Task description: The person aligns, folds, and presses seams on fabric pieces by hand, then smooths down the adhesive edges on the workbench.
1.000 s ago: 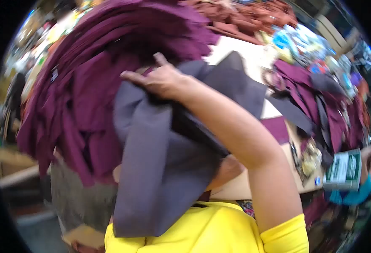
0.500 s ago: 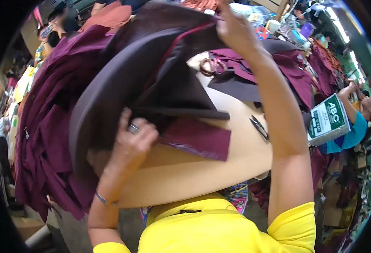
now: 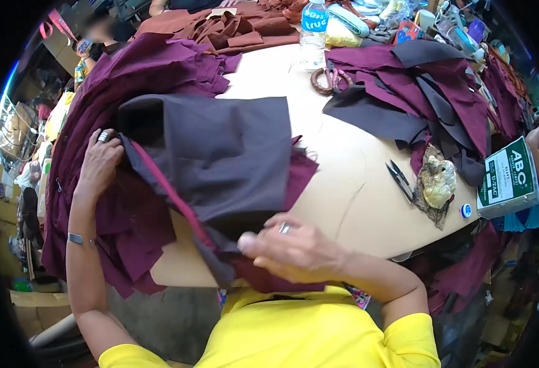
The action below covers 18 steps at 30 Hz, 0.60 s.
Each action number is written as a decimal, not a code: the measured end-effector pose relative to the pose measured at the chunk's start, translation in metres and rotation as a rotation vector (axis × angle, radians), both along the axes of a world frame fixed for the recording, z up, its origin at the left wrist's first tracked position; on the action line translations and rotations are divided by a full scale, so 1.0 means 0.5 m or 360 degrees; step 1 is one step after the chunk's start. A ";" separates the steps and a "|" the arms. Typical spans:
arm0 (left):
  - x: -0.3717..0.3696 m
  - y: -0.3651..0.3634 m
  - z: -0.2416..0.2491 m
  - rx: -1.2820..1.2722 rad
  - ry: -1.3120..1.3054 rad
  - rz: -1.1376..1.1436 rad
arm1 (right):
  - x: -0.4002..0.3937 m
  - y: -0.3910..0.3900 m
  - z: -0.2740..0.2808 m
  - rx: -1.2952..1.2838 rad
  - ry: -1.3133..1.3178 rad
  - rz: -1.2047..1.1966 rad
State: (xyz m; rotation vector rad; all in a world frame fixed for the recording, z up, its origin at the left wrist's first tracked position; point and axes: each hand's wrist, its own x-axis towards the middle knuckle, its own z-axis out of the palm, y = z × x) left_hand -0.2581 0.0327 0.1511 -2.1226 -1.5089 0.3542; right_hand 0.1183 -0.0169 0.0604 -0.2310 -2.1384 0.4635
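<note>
A dark grey fabric piece (image 3: 226, 153) with a maroon strip along one edge lies spread in front of me, folded over at its upper left. At that corner my left hand (image 3: 102, 161) is closed on the fabric, a ring on one finger. My right hand (image 3: 297, 248) hovers by the lower right of the piece, somewhat blurred, with fingers apart. Maroon cloth (image 3: 303, 175) shows from under the grey piece on the right, and more maroon cloth lies below my right hand at the table's near edge.
A large maroon fabric pile (image 3: 73, 184) covers the left side. Toward the right are thread snips (image 3: 400, 181), a crumpled plastic bag (image 3: 436, 181), a blue cap (image 3: 466, 210), an ABC box (image 3: 508, 178) and grey and maroon pieces (image 3: 404, 104). A water bottle (image 3: 313, 37) stands at the back.
The grey piece has come down from its raised position and now lies flatter. My right hand has dropped from the top to the near edge; my left hand has moved up and left.
</note>
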 end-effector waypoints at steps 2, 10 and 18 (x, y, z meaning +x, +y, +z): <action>0.002 -0.009 0.028 0.0119 -0.0109 0.0175 | 0.025 0.049 -0.009 -0.0137 0.0073 -0.0168; 0.316 0.034 -0.031 -0.0039 -0.1067 -0.0456 | 0.053 0.166 -0.092 -0.0389 -0.0518 -0.0779; 0.300 0.130 -0.252 -0.0217 -0.0729 0.0078 | 0.100 0.149 -0.117 -0.0464 -0.0564 -0.0882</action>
